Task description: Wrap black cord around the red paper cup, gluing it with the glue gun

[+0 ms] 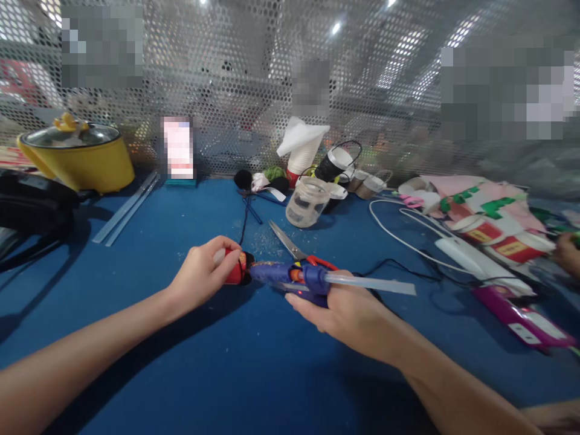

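Note:
My left hand (205, 269) is closed around a small red paper cup (234, 273) lying on its side, with black cord at its rim. A strand of black yarn (245, 222) runs from the cup toward the back. In my right hand (338, 302) is a blue glue gun (290, 275), its tip at the cup's dark end. A translucent glue stick (371, 282) sticks out of the gun's rear, and a small red light shows on its handle. Scissors with red handles (290, 243) lie open just behind the gun, partly hidden by it.
Behind stand a clear plastic jar (307, 202), stacked white cups (306, 151) and a phone (178, 148). Spare glue sticks (129, 208) and a yellow pot (79, 158) are at left. Power strips (483, 263), cables and red cups (516, 246) lie right, near another person's hand (568, 254).

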Motion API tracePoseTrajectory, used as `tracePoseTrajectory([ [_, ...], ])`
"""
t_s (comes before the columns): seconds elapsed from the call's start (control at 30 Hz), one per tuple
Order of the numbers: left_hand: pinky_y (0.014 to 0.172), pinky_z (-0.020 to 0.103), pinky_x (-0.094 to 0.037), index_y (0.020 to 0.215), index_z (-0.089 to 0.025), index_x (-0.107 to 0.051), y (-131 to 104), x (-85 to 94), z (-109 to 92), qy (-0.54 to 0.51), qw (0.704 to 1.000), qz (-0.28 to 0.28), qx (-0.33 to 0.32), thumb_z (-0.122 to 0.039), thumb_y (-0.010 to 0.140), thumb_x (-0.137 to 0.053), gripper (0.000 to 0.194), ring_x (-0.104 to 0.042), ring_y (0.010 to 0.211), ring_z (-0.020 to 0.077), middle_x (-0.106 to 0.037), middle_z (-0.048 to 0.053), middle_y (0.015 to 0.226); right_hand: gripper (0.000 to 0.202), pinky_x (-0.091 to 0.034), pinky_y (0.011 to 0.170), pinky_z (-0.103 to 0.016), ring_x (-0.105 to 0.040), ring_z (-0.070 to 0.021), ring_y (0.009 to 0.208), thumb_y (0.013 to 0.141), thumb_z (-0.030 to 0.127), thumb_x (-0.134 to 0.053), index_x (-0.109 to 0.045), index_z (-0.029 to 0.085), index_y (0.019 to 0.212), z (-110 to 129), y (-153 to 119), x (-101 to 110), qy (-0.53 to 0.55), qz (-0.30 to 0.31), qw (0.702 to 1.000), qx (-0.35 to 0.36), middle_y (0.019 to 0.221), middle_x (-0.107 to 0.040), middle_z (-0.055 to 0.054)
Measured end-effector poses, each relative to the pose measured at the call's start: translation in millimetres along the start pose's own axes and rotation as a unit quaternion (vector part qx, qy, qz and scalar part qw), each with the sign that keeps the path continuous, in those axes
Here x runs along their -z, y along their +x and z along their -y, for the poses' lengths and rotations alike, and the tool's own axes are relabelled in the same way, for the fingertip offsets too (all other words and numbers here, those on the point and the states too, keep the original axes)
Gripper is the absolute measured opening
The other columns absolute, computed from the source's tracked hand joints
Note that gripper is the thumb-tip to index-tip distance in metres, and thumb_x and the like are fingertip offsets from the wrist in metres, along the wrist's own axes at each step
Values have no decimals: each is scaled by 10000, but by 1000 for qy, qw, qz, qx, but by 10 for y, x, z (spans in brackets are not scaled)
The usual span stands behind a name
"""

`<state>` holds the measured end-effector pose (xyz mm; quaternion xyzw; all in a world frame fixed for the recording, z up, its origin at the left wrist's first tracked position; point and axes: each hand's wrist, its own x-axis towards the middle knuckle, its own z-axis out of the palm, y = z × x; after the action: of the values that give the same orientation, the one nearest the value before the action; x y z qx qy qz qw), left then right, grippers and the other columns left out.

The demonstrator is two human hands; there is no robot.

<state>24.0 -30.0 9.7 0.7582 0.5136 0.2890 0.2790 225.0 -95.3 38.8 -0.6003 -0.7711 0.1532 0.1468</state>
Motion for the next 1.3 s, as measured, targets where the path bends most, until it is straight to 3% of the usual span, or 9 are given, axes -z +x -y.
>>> tracePoseTrajectory([
  [0.17,608,252,-401,819,-168,-577,2,4,4,3,1000,-3,-7,-331,787,-427,224,-547,647,145,-637,16,746,85,-405,478,-206,-541,-123,536,740,242,-498,-527,204,670,-7,-31,-10,28,-39,997,66,608,-580,-5],
  [0.33,600,250,-407,814,-162,-580,15,0,19,1,1000,-6,0,-336,785,-424,236,-546,642,145,-639,23,747,85,-406,492,-212,-534,-124,517,758,219,-480,-524,204,687,13,-31,5,27,-48,993,108,573,-566,5],
  [0.6,575,241,-410,826,-165,-579,-8,6,15,19,1000,-6,-19,-337,795,-419,237,-550,614,136,-644,14,727,149,-383,440,-215,-513,-116,466,749,300,-492,-542,193,659,-10,-10,10,57,2,998,31,549,-560,3],
  [0.73,527,221,-404,855,-163,-576,-44,11,15,32,998,0,-60,-335,808,-417,239,-541,549,118,-635,4,663,199,-369,403,-217,-482,-107,384,754,301,-481,-544,191,601,-43,20,30,83,41,996,-6,429,-512,21],
  [0.97,501,190,-406,884,-156,-555,-111,6,34,62,988,-8,-140,-253,807,-414,188,-545,513,94,-626,2,649,241,-410,404,-224,-497,-115,385,754,376,-446,-506,175,636,2,70,71,169,77,978,-97,442,-492,23],
  [1.3,486,183,-410,898,-157,-540,-124,2,61,64,984,-9,-169,-242,805,-411,179,-528,475,80,-616,-4,625,196,-395,386,-200,-446,-89,368,754,324,-467,-469,170,633,-21,89,82,235,84,966,-68,413,-456,43],
])
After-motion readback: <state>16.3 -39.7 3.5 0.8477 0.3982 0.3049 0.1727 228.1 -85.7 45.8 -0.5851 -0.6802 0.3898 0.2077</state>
